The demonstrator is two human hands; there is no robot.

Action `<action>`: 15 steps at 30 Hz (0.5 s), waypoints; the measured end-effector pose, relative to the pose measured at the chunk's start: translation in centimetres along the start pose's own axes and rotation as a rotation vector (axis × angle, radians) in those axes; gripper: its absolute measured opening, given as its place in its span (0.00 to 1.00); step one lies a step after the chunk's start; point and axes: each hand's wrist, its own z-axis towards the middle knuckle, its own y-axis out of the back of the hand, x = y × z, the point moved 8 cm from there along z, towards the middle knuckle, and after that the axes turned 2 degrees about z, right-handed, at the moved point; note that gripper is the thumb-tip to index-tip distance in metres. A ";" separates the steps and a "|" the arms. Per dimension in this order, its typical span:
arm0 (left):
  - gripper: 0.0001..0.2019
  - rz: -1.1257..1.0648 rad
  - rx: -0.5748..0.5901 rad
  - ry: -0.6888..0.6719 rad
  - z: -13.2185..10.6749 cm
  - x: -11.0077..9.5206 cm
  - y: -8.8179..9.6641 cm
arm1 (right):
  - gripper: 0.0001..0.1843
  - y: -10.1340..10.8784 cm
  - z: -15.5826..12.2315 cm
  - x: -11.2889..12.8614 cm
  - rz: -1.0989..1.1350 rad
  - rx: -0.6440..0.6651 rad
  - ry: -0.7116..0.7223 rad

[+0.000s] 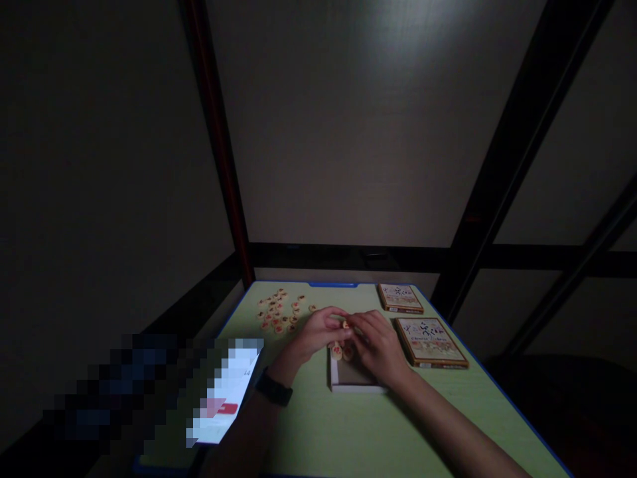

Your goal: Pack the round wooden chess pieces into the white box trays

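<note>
My left hand (322, 330) and my right hand (377, 342) meet over an open shallow box (355, 375) with white walls and a dark inside. Between their fingertips is a round wooden Chinese chess piece (346, 324), its marking partly covered. Both hands are closed around it. Below them, several pieces lie at the box's far left corner, among them a piece with a red character (337, 352). The right hand and forearm hide much of the box. A dark watch band circles my left wrist.
Loose chess pieces (277, 312) with red or dark characters are spread at the table's far left. Two printed flat boxes, a nearer box (432, 340) and a farther box (401, 297), lie on the right. A lit screen (229, 392), partly pixelated, stands left. The green table (318, 431) has blue edges.
</note>
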 end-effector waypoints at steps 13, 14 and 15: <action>0.24 0.151 0.062 0.135 -0.7 -0.2 1.3 | 0.09 -0.5 0.6 -0.6 0.253 0.142 -0.124; 0.24 0.116 0.043 0.118 -0.6 -0.3 1.4 | 0.09 -0.3 0.5 -1.1 0.245 0.090 -0.175; 0.24 0.076 0.037 0.102 -0.5 -0.4 1.3 | 0.08 -0.2 0.4 -1.5 0.237 0.040 -0.227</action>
